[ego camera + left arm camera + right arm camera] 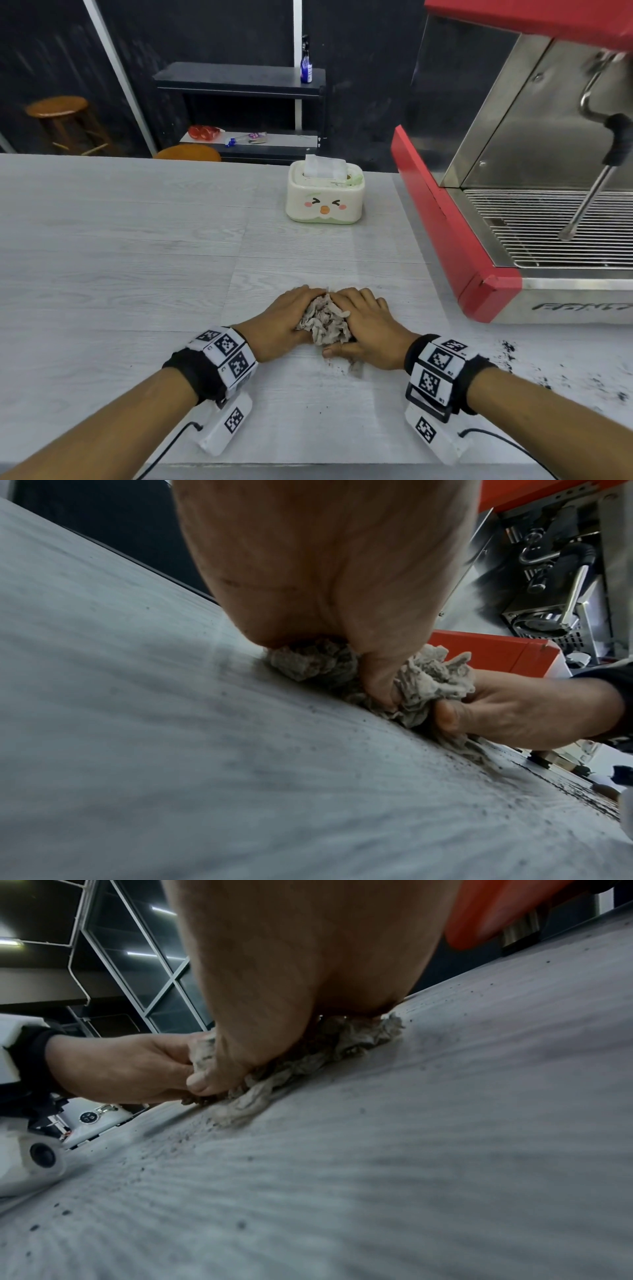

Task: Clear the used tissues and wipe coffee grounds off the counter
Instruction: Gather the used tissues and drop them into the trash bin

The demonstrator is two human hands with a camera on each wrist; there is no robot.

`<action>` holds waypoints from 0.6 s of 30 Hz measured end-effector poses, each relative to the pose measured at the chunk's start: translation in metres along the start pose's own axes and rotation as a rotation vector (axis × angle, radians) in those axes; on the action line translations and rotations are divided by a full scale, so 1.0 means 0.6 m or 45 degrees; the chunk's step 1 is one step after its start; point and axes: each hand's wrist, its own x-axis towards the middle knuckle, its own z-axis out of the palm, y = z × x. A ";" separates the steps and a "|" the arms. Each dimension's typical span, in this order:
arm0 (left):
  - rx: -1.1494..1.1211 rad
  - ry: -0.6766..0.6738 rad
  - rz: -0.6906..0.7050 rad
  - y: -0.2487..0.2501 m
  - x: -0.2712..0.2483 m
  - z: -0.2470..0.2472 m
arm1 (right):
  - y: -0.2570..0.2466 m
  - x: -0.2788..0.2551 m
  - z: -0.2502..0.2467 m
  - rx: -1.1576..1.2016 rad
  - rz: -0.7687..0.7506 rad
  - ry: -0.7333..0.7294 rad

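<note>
While grounds (507, 356) dot the counter (120, 240), the tissue wad (323, 322) is gripped by the left hand (279, 323) and the right hand (368, 330).

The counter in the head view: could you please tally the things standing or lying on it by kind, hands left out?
Red and steel espresso machine: 1
Cream tissue box with a cartoon face: 1
Crumpled stained tissue wad, gripped by left hand and right hand: 1
Scattered dark coffee grounds: 1 patch
Total: 4
</note>
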 end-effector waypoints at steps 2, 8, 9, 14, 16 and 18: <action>0.053 0.042 0.030 0.008 0.001 -0.002 | -0.003 0.001 -0.001 0.014 -0.010 -0.014; 0.165 0.090 -0.026 0.011 0.003 -0.003 | -0.002 0.009 -0.002 0.255 -0.051 -0.011; 0.139 0.093 -0.029 0.011 0.004 -0.004 | -0.006 0.009 -0.004 0.293 -0.075 -0.008; -0.214 0.139 -0.005 0.025 0.002 -0.013 | -0.016 0.011 -0.020 0.567 0.005 0.023; -0.365 0.139 -0.048 0.030 -0.002 -0.016 | -0.015 0.012 -0.022 0.693 0.054 0.010; -0.510 0.112 -0.112 0.035 -0.007 -0.019 | -0.016 0.012 -0.025 0.783 0.097 0.021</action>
